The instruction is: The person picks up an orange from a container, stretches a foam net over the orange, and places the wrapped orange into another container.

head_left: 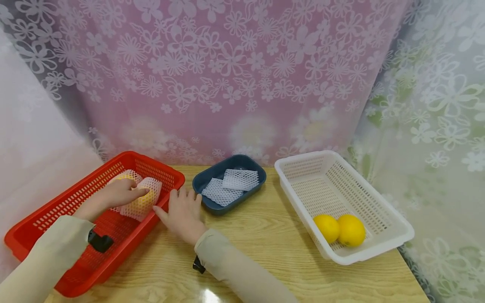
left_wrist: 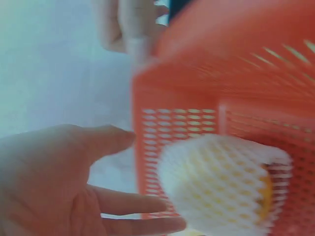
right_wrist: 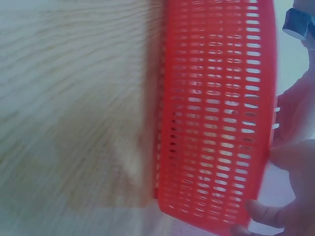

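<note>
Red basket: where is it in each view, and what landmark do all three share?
Head: the red basket lies at lower left, slanting.
Left wrist: it spans the right side, cut off by the frame.
Right wrist: it stands right of centre, one slotted side showing.
Shared landmark: the right hand, by its rim in every view.

Head view: the far round yellow fruit in white foam net (head_left: 126, 174) is largely covered by the bare left hand (head_left: 115, 194) and a nearer round yellow fruit in matching net (head_left: 147, 195); contact between left hand and fruit cannot be determined; the pale fabric right sleeve (head_left: 242, 267) is cut off by the bottom edge; left wrist view: the red perforated plastic basket (head_left: 113, 261) is blurred along its upper wall and cut off at the right; right wrist view: the bare right hand (right_wrist: 295, 184) is blurred and cut by the right edge.
</note>
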A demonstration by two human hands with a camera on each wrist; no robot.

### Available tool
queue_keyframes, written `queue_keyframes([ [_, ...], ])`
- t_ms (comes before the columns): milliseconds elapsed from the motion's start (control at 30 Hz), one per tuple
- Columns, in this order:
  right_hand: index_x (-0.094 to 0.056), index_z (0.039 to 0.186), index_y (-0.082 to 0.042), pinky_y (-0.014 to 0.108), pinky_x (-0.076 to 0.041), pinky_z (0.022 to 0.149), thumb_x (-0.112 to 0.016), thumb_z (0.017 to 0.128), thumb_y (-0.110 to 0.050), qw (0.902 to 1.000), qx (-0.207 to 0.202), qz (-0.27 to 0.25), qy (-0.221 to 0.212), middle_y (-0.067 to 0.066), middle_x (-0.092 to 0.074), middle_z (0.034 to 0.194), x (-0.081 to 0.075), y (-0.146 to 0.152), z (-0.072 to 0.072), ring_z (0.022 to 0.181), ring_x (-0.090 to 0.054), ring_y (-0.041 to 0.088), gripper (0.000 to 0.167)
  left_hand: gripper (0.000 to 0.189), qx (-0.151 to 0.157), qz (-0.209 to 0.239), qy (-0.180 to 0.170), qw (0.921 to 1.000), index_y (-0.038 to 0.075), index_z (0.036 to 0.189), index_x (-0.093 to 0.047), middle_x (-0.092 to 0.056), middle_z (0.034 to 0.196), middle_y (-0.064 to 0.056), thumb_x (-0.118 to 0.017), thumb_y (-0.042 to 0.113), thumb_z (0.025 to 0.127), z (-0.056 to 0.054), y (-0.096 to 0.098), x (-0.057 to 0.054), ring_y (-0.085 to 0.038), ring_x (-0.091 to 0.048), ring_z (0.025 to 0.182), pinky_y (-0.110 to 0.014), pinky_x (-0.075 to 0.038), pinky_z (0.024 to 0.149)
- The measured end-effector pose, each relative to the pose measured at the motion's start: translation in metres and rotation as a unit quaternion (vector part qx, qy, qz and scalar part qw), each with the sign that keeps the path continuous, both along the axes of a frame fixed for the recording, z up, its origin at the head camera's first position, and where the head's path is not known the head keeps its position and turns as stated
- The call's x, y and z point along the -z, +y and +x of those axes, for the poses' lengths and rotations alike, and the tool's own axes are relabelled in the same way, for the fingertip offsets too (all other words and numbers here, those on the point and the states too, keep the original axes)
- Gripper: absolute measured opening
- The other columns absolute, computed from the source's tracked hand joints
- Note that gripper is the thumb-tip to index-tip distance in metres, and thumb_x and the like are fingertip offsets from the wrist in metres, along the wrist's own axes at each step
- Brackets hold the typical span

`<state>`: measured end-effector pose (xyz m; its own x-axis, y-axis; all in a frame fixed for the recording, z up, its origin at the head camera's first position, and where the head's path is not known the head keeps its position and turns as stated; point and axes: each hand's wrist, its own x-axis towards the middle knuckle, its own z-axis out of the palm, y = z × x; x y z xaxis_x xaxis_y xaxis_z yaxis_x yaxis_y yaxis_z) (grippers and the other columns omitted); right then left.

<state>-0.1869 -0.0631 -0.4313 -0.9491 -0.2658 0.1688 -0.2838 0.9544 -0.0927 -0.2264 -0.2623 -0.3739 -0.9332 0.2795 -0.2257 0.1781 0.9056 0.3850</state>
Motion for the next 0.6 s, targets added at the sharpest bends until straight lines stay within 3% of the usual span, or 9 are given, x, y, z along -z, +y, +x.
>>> queue_keyframes([
  [100,-0.06,0.113,-0.019,0.041,-0.039,0.084,-0.048,0.094,-0.064,0.9996,-0.02,-0.016,0.011,0.003,-0.058,0.117,-0.009,0.007,0.001,0.102,-0.049,0.023,0.051,0.048,0.016,0.007,0.023,0.9996,-0.009,0.093,-0.066,-0.061,0.074,-0.017,-0.055,0.037,0.099,0.006,0.01,-0.014,-0.028,-0.056,0.063,-0.04,-0.049,0.061],
  [167,-0.061,0.111,-0.018,0.041,-0.04,0.083,-0.053,0.095,-0.057,0.9989,-0.032,-0.03,0.018,0.003,-0.06,0.113,-0.018,0.015,0.001,0.1,-0.051,0.023,0.043,0.043,0.032,0.007,0.047,0.9984,-0.004,0.088,-0.068,-0.057,0.067,-0.005,-0.056,0.036,0.099,0.01,0.021,-0.026,-0.018,-0.048,0.057,-0.036,-0.045,0.057],
  [200,-0.062,0.107,-0.019,0.041,-0.04,0.083,-0.054,0.095,-0.054,0.9985,-0.036,-0.037,0.019,0.002,-0.061,0.111,-0.023,0.02,0.001,0.099,-0.052,0.023,0.038,0.042,0.039,0.002,0.057,0.9976,-0.003,0.095,-0.07,-0.059,0.069,-0.003,-0.055,0.036,0.099,0.013,0.028,-0.032,-0.017,-0.05,0.059,-0.036,-0.046,0.06],
  [333,-0.061,0.094,-0.02,0.041,-0.041,0.081,-0.057,0.095,-0.045,0.9974,-0.044,-0.057,0.01,0.001,-0.061,0.101,-0.041,0.043,-0.003,0.093,-0.053,0.023,0.026,0.038,0.05,-0.005,0.081,0.9954,0.001,0.097,-0.068,-0.056,0.067,-0.002,-0.055,0.036,0.1,0.026,0.059,-0.052,-0.017,-0.049,0.059,-0.036,-0.045,0.059],
  [433,-0.059,0.089,-0.02,0.042,-0.042,0.079,-0.059,0.095,-0.041,0.9965,-0.047,-0.069,-0.009,0.0,-0.059,0.091,-0.053,0.064,-0.006,0.086,-0.054,0.022,0.022,0.034,0.042,-0.008,0.111,0.9929,0.002,0.096,-0.063,-0.051,0.065,-0.003,-0.056,0.035,0.099,0.033,0.085,-0.059,-0.018,-0.049,0.057,-0.036,-0.043,0.054],
  [533,-0.057,0.087,-0.019,0.043,-0.043,0.077,-0.06,0.096,-0.04,0.9956,-0.049,-0.074,-0.03,-0.003,-0.056,0.08,-0.066,0.085,-0.009,0.076,-0.054,0.019,0.023,0.038,0.039,-0.022,0.176,0.9834,-0.001,0.111,-0.064,-0.063,0.08,-0.01,-0.058,0.034,0.098,0.039,0.109,-0.061,-0.025,-0.06,0.065,-0.04,-0.049,0.054],
  [600,-0.058,0.088,-0.017,0.037,-0.044,0.067,-0.061,0.097,-0.036,0.9934,-0.058,-0.088,-0.045,-0.003,-0.055,0.07,-0.076,0.1,-0.01,0.064,-0.053,0.017,0.021,0.037,0.042,-0.029,0.234,0.971,-0.002,0.115,-0.063,-0.064,0.081,-0.011,-0.06,0.031,0.097,0.04,0.125,-0.059,-0.027,-0.062,0.066,-0.04,-0.051,0.053],
])
